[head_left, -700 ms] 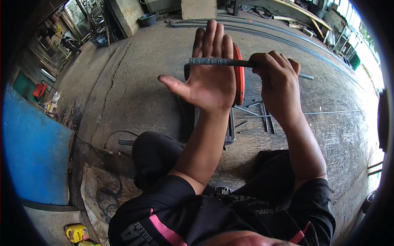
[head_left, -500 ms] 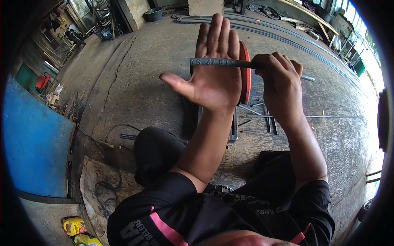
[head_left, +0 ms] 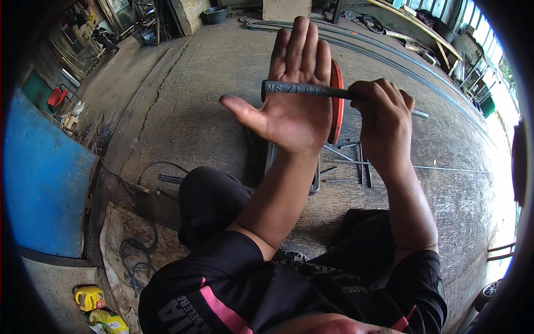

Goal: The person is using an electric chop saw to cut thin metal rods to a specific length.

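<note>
My right hand (head_left: 386, 119) is closed around a dark grey steel rod (head_left: 297, 89), with raised markings along its side. The rod lies crosswise over the palm of my left hand (head_left: 296, 106), its cut end pointing left. Its other end (head_left: 420, 113) sticks out past my right fist. My left hand is flat with the palm up, fingers stretched and thumb spread to the left. Whether the rod rests on the palm or hovers just above it, I cannot tell. Behind the left hand shows a red disc-shaped part (head_left: 337, 103) of a machine, whose dark base (head_left: 315, 177) is mostly hidden by my forearm.
Several short cut rods (head_left: 364, 167) lie on the floor beyond my right knee. Long bent bars (head_left: 378, 53) run along the far right. A blue panel (head_left: 47, 183) stands at left, with black cable (head_left: 136, 250) near it. Yellow packages (head_left: 90, 298) sit at lower left.
The whole view has shifted slightly. Both hands keep almost the same pose, and the rod has tilted a little, its left end looking somewhat thicker and its markings turned.
</note>
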{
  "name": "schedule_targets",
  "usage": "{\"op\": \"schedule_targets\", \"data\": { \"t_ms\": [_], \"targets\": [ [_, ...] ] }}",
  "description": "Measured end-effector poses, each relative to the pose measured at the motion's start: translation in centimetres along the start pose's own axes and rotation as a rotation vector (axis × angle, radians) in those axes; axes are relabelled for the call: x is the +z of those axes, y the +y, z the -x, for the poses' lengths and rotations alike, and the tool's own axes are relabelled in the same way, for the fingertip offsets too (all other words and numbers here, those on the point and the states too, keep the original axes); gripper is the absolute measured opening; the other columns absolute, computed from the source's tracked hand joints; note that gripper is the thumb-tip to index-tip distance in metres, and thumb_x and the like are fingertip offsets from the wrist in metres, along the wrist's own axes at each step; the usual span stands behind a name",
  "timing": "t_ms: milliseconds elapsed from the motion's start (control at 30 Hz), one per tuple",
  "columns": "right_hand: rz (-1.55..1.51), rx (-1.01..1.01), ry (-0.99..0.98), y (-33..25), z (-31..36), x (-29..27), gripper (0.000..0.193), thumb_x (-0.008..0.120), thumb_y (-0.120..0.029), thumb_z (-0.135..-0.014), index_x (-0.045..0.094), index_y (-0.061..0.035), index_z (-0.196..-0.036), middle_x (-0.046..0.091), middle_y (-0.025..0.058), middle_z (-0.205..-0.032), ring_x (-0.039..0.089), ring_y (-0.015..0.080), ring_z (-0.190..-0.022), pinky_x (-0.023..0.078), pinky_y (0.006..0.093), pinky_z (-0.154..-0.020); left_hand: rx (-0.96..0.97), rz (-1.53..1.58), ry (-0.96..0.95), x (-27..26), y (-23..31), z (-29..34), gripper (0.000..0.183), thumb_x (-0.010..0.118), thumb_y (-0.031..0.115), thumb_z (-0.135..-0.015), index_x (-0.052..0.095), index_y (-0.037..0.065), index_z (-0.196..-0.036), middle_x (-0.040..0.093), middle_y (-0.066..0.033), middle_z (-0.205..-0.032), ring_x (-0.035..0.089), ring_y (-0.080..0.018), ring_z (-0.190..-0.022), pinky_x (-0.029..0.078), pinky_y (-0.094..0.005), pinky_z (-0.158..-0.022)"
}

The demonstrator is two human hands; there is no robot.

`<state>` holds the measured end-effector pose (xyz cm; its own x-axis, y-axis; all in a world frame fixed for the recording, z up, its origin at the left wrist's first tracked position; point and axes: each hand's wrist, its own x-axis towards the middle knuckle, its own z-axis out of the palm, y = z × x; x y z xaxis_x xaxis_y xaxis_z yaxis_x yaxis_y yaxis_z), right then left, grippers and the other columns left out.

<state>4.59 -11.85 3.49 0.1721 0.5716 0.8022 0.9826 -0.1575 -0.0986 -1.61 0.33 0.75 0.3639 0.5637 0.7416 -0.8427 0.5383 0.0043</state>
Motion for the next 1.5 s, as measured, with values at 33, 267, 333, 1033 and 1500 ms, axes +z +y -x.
{"op": "schedule_targets", "data": {
  "t_ms": [33, 267, 333, 1033, 1500],
  "targets": [
    [0.01, 0.003, 0.012, 0.0, 0.0, 0.0, 0.019, 0.058, 0.002, -0.076, 0.06, -0.0082, -0.092, 0.059, 0.0033, -0.079, 0.058, 0.0214, -0.08, 0.036, 0.0331, -0.078, 0.007, 0.01, 0.001, 0.1, 0.0, 0.0, 0.11, 0.045, 0.079, -0.074, 0.015, 0.002, -0.145, 0.006, -0.0143, -0.154, 0.009, -0.0309, -0.142, 0.019, -0.0579, -0.11],
    [0.02, 0.004, 0.035, -0.2, 0.0, 0.0, 0.016, 0.06, 0.001, -0.076, 0.06, -0.0082, -0.089, 0.06, 0.0027, -0.082, 0.059, 0.0216, -0.082, 0.036, 0.0342, -0.08, 0.073, 0.103, 0.02, 0.8, -0.3, 0.1, 0.106, 0.037, 0.077, -0.079, 0.017, -0.005, -0.143, 0.011, -0.0252, -0.15, 0.008, -0.0302, -0.142, 0.007, -0.0424, -0.117],
    [0.016, 0.002, 0.043, -0.2, 0.0, 0.0, 0.016, 0.061, 0.001, -0.075, 0.06, -0.0083, -0.089, 0.06, 0.0028, -0.082, 0.059, 0.0215, -0.083, 0.036, 0.0342, -0.08, 0.072, 0.101, 0.019, 0.9, -0.3, 0.1, 0.106, 0.037, 0.077, -0.079, 0.017, -0.005, -0.143, 0.011, -0.0252, -0.15, 0.008, -0.0302, -0.142, 0.007, -0.0423, -0.117],
    [0.035, -0.033, 0.094, -0.3, 0.1, 0.6, 0.014, 0.065, -0.003, -0.073, 0.06, -0.01, -0.084, 0.061, 0.0012, -0.084, 0.059, 0.0208, -0.084, 0.037, 0.0337, -0.08, 0.082, 0.119, 0.04, 0.7, -0.2, 0.2, 0.104, 0.039, 0.075, -0.08, 0.016, -0.005, -0.143, 0.01, -0.0256, -0.15, 0.008, -0.0307, -0.142, 0.008, -0.0423, -0.117],
    [-0.018, 0.382, 0.249, 7.2, -1.9, -3.0, 0.021, 0.061, -0.024, -0.088, 0.066, -0.0133, -0.105, 0.068, 0.0047, -0.097, 0.065, 0.0187, -0.088, 0.049, 0.0291, -0.075, 0.174, 0.096, 0.086, -2.0, 0.8, -0.8, 0.108, 0.041, 0.077, -0.077, 0.023, -0.011, -0.137, 0.02, -0.0267, -0.147, 0.015, -0.0345, -0.14, 0.013, -0.0446, -0.116]
  ]
}}
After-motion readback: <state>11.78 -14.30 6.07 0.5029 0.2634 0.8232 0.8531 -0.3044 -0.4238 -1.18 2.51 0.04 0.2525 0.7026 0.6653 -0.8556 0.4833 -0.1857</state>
